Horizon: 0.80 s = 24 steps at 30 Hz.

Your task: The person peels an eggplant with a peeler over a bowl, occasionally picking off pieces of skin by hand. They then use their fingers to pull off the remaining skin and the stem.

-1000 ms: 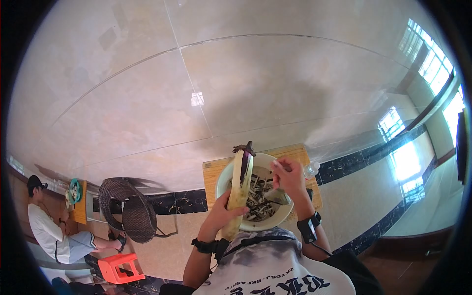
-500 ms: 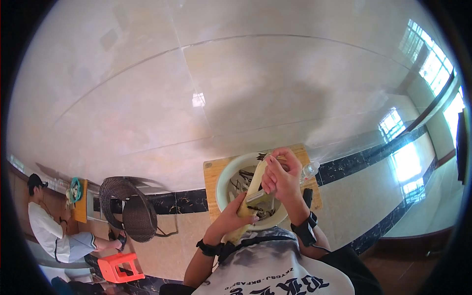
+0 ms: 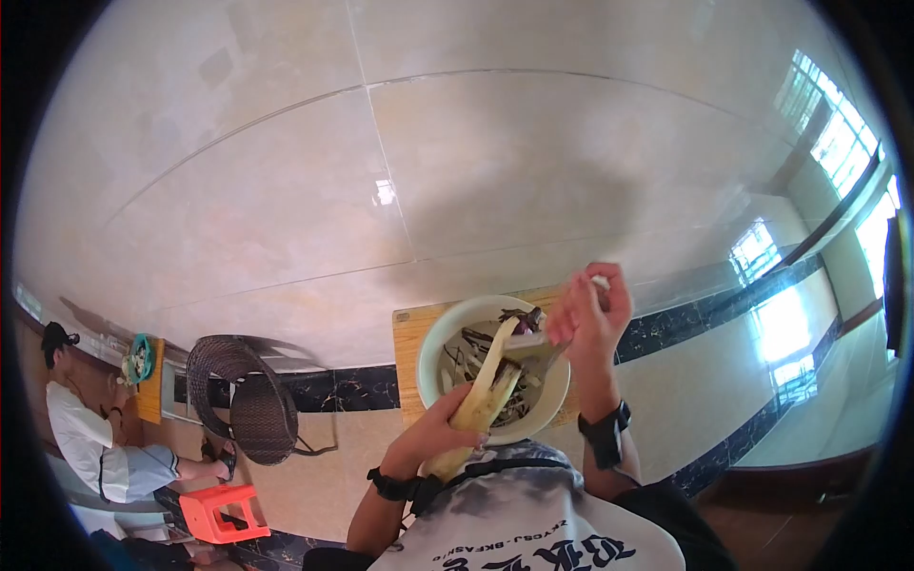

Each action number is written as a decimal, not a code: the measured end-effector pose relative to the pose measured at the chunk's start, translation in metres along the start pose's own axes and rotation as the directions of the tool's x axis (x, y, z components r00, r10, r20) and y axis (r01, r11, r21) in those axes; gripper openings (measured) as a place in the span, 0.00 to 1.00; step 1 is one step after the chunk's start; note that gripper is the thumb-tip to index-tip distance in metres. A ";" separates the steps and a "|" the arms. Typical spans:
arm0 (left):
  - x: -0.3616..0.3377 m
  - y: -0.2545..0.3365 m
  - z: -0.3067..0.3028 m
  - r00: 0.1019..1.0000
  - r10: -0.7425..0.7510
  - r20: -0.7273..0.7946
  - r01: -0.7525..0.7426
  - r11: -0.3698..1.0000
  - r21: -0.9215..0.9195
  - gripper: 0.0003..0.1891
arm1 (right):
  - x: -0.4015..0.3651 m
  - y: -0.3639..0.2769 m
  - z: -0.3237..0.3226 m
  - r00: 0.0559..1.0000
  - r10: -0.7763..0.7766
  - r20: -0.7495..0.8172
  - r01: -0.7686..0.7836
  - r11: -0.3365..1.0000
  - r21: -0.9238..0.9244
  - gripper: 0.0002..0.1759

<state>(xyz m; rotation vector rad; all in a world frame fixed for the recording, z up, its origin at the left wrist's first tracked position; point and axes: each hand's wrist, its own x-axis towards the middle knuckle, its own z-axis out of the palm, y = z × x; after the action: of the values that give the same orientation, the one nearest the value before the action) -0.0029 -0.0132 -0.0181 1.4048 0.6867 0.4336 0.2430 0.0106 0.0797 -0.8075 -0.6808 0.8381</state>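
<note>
My left hand [image 3: 436,430] is closed around the lower part of a long, pale-yellow peeled vegetable [image 3: 484,398], which slants over a white basin [image 3: 430,357]. A darker patch shows along the vegetable's side. Up and to the right, my right hand [image 3: 598,309] is curled, its fingers blurred by motion, round a thin, light-coloured bladed tool [image 3: 531,341]. That tool points left, its end overlapping the vegetable's upper part; its exact kind I cannot tell. Dark and pale peel strips [image 3: 457,352] lie in the basin under both hands.
The basin stands on a wooden table [image 3: 407,333] against a tiled wall. To the left are a brown wicker chair [image 3: 262,419] and an orange plastic stool [image 3: 224,512]. A seated person [image 3: 86,428] is at another small table [image 3: 150,395] holding a teal basin [image 3: 143,357].
My right hand has moved up and right, away from the vegetable's middle, with the tool. My left hand stays on the vegetable, which has shifted slightly and shows more of its darker side.
</note>
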 end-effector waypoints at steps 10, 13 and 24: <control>-0.009 -0.003 0.001 0.998 -0.045 -0.035 0.044 0.998 -0.055 0.46 | 0.050 -0.003 -0.048 0.968 -0.103 -0.229 0.122 0.990 0.071 0.06; -0.010 -0.001 0.002 0.997 0.004 -0.081 -0.005 1.000 -0.015 0.47 | 0.042 -0.009 -0.046 0.983 -0.007 -0.182 0.037 0.986 0.163 0.06; 0.004 0.026 0.013 0.987 -0.155 -0.047 0.139 0.957 -0.254 0.49 | -0.031 0.022 0.010 0.970 0.224 0.095 -0.230 0.971 0.066 0.05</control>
<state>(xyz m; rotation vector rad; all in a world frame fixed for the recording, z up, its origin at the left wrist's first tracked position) 0.0121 -0.0163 0.0072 1.0970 0.7576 0.4345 0.2117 -0.0034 0.0604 -0.7924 -0.6356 1.1063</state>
